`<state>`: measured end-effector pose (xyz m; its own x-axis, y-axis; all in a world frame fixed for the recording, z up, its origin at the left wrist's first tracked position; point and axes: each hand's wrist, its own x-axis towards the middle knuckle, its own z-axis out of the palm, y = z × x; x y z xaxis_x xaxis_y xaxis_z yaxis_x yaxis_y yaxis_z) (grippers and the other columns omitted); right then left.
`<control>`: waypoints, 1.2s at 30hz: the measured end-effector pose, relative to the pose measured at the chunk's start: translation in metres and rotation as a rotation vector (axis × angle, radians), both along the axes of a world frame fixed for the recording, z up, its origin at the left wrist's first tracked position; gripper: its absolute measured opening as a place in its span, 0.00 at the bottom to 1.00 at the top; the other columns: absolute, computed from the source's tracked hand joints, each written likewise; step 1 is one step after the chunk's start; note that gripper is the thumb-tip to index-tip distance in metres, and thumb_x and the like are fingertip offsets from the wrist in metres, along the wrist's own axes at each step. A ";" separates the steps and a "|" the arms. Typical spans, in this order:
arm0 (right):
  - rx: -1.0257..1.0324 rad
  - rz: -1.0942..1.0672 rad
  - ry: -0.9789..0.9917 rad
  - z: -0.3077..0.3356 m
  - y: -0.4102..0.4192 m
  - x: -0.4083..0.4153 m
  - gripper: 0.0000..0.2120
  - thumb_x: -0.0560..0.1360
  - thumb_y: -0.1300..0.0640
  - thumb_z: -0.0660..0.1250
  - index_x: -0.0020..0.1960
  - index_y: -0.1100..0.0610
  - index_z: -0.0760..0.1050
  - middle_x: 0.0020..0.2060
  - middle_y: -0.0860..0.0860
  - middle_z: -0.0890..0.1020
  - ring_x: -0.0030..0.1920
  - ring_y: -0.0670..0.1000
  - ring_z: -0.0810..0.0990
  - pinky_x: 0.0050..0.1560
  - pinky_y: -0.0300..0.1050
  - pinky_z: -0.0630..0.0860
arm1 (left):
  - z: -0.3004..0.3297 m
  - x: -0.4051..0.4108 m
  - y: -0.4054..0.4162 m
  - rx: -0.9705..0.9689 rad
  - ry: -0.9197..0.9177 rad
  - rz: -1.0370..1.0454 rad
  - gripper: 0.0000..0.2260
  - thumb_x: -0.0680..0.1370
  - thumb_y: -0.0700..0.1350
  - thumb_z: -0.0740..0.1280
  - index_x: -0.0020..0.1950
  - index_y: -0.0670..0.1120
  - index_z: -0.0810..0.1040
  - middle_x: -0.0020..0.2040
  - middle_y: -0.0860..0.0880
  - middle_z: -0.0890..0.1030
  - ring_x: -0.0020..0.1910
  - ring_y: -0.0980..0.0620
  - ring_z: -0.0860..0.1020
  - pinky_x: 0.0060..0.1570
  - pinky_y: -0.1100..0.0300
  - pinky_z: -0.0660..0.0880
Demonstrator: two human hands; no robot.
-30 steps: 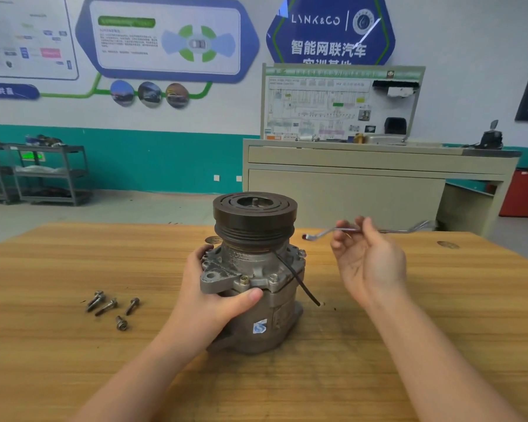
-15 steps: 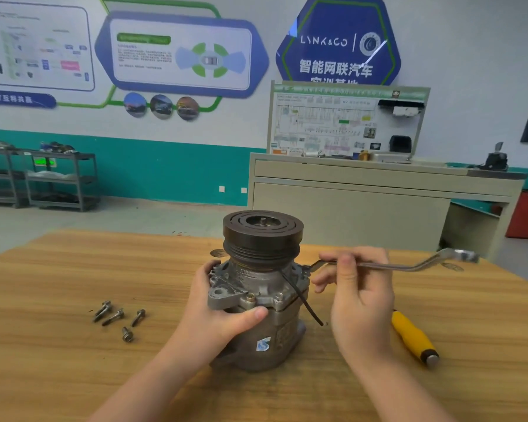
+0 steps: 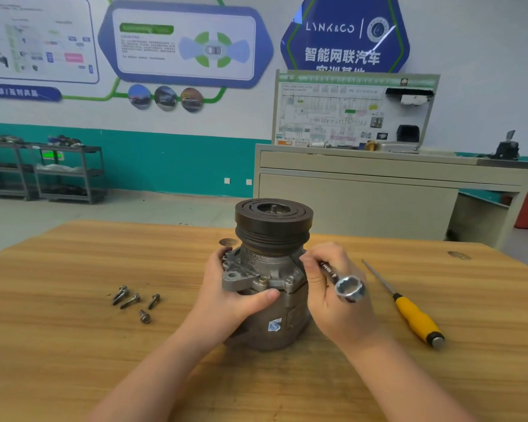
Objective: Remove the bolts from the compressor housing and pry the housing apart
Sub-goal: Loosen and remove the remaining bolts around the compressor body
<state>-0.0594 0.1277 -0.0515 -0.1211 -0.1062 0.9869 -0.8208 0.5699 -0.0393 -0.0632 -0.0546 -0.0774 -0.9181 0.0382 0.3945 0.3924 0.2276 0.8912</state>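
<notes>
step: unbolting compressor housing [image 3: 265, 287] | left hand [image 3: 226, 290] steadies it | right hand [image 3: 333, 287] fingers grip wrench [image 3: 345, 284] at 3 o'clock | next: seat on bolt

Table [image 3: 73, 345]: compressor [image 3: 269, 287], bolts [image 3: 134, 301], screwdriver [image 3: 409, 312]

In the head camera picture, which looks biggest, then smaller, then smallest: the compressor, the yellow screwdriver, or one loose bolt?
1. Compressor, by far the largest.
2. Yellow screwdriver, long but thin.
3. A loose bolt, smallest.
All three sit about equally near the camera, so the order seems safe.
</notes>
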 end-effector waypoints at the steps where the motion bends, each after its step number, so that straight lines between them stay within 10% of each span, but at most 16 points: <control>1: -0.041 0.019 -0.019 -0.001 -0.002 0.000 0.14 0.83 0.47 0.53 0.47 0.56 0.68 0.33 0.51 0.76 0.33 0.46 0.72 0.33 0.40 0.70 | 0.000 0.000 0.000 0.002 -0.003 -0.005 0.53 0.52 0.65 0.78 0.71 0.57 0.55 0.68 0.55 0.71 0.66 0.59 0.71 0.65 0.60 0.69; 7: -0.501 0.171 -0.127 0.000 0.002 0.000 0.08 0.82 0.51 0.55 0.46 0.39 0.68 0.36 0.46 0.80 0.30 0.45 0.75 0.34 0.37 0.72 | -0.002 -0.003 -0.002 0.005 -0.022 -0.017 0.52 0.52 0.66 0.79 0.69 0.60 0.53 0.66 0.59 0.71 0.62 0.65 0.71 0.53 0.73 0.67; 12: -0.301 0.035 -0.034 -0.005 0.008 -0.004 0.17 0.83 0.48 0.55 0.48 0.59 0.74 0.36 0.52 0.78 0.35 0.42 0.76 0.40 0.32 0.73 | -0.003 -0.005 -0.002 0.006 -0.020 -0.020 0.53 0.53 0.66 0.79 0.70 0.61 0.53 0.67 0.58 0.71 0.64 0.64 0.71 0.56 0.71 0.68; 17: -0.149 -0.010 0.042 -0.002 0.000 -0.003 0.12 0.83 0.49 0.54 0.48 0.56 0.69 0.35 0.55 0.77 0.36 0.45 0.74 0.38 0.33 0.72 | -0.002 -0.004 -0.002 -0.002 -0.013 -0.015 0.52 0.53 0.65 0.78 0.70 0.59 0.54 0.68 0.56 0.70 0.65 0.61 0.71 0.62 0.65 0.69; 28: -1.316 0.841 -1.009 0.024 0.038 -0.036 0.13 0.84 0.57 0.51 0.44 0.58 0.68 0.29 0.54 0.77 0.22 0.47 0.71 0.22 0.35 0.66 | -0.003 -0.004 -0.002 0.003 -0.012 -0.014 0.52 0.54 0.64 0.78 0.71 0.60 0.55 0.69 0.55 0.70 0.66 0.60 0.71 0.65 0.60 0.70; 36: -1.293 0.726 -0.747 0.021 0.035 -0.021 0.08 0.84 0.55 0.55 0.49 0.57 0.68 0.33 0.55 0.83 0.27 0.48 0.77 0.26 0.38 0.73 | -0.004 -0.008 -0.003 0.008 -0.004 -0.018 0.54 0.52 0.66 0.78 0.72 0.59 0.55 0.66 0.58 0.71 0.61 0.68 0.72 0.54 0.73 0.70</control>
